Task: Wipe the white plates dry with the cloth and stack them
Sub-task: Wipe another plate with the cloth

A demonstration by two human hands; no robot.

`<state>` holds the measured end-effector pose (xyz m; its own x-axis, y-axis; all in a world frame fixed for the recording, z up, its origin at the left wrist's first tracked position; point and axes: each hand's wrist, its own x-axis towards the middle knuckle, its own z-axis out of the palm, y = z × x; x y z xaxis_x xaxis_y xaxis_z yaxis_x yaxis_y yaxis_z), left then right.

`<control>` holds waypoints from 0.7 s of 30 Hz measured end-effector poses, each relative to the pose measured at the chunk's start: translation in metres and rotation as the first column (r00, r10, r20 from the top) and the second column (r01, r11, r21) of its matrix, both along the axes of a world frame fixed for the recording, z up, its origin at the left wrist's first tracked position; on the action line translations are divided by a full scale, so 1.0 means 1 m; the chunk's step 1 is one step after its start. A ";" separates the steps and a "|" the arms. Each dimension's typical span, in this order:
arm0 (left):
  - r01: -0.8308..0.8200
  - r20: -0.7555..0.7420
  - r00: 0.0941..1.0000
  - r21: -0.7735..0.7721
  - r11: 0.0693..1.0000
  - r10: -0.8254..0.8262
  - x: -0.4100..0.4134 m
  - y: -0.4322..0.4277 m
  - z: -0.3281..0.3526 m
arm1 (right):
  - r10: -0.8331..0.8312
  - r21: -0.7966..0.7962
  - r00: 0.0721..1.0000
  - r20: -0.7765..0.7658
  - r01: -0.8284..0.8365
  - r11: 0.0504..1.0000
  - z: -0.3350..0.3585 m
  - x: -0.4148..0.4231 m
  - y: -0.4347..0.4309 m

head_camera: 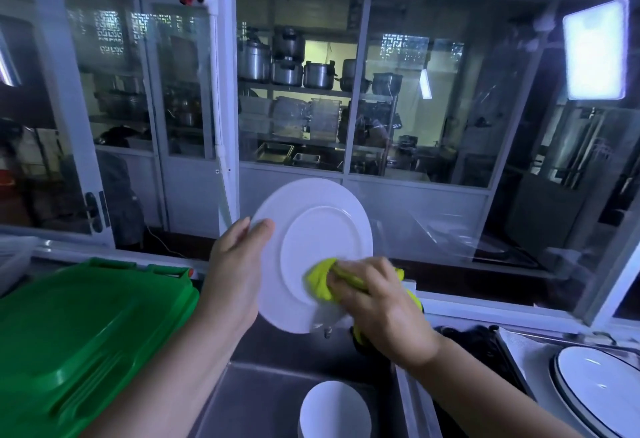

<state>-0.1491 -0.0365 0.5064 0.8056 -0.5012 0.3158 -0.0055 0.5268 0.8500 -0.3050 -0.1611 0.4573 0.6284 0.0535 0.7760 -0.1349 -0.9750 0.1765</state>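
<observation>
A white plate (pixel 311 229) is held upright in mid-air above the sink, its underside toward me. My left hand (pixel 235 264) grips its left rim, thumb on the near face. My right hand (pixel 377 302) holds a bunched yellow-green cloth (pixel 320 278) and presses it against the plate's lower right part. Below, another white plate (pixel 332 410) lies in the steel sink (pixel 256 396). At the right, dark-rimmed white plates (pixel 595 389) sit stacked on the counter.
A green plastic bin lid (pixel 79 333) fills the lower left beside the sink. A glass partition (pixel 415 108) with white frames stands just behind the counter, with shelves of metal pots beyond it. A dark object (pixel 474 340) lies right of the sink.
</observation>
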 end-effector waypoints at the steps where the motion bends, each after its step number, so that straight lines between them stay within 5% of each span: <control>1: 0.006 0.022 1.000 -0.002 1.000 -0.006 0.003 0.002 -0.002 | -0.043 0.054 0.998 0.053 0.040 0.998 0.004 -0.003 -0.005; 6: 0.022 0.165 0.985 0.138 0.990 -0.045 -0.004 0.000 -0.010 | -0.167 0.297 0.937 0.307 0.073 0.952 0.056 0.010 -0.003; 11: 0.042 0.315 0.943 0.206 0.978 -0.106 -0.023 -0.008 -0.014 | -0.053 0.195 0.998 -0.016 0.055 0.979 0.076 0.035 0.024; 14: -0.047 0.441 0.897 0.173 0.984 -0.035 -0.024 0.000 -0.012 | -0.041 0.308 0.999 0.007 0.037 0.951 0.077 0.030 0.011; 18: -0.098 0.486 0.873 0.089 0.991 0.043 -0.029 0.014 0.000 | -0.030 0.647 0.944 0.330 -0.202 0.735 0.067 0.024 -0.005; 21: -0.097 0.462 0.883 0.006 0.995 0.084 -0.033 0.017 0.005 | -0.118 0.820 0.859 0.498 -0.422 0.386 0.049 0.028 -0.004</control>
<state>-0.1823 -0.0197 0.5114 0.6151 -0.4473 0.6493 -0.4466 0.4810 0.7544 -0.2768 -0.1647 0.5059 0.2928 -0.7635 0.5757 0.2446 -0.5222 -0.8170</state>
